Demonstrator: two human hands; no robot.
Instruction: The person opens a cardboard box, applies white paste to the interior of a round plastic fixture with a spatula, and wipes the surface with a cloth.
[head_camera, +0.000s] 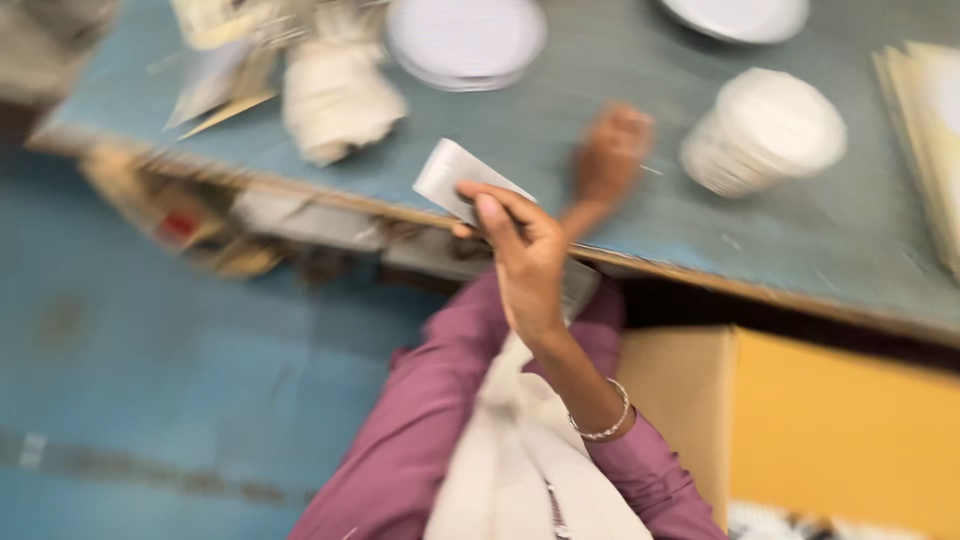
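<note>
Two hands in view, frame blurred.
- Crumpled white cloth bundle (335, 95) lies on blue-grey tabletop (600, 70), left.
- One hand (525, 250), side unclear, pinches flat white rectangular card (455, 175) over table edge.
- Other hand (610, 150) rests on tabletop; grip unclear.
- Stack of round white discs (765, 130) right.

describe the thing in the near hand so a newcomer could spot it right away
Start at the blue-grey table and find its near edge at mid-frame. There the right hand with the bracelet pinches a flat pale card, tilted above the edge. Unlike the round white stack and plates nearby, it is thin, rectangular and held off the surface.
</note>
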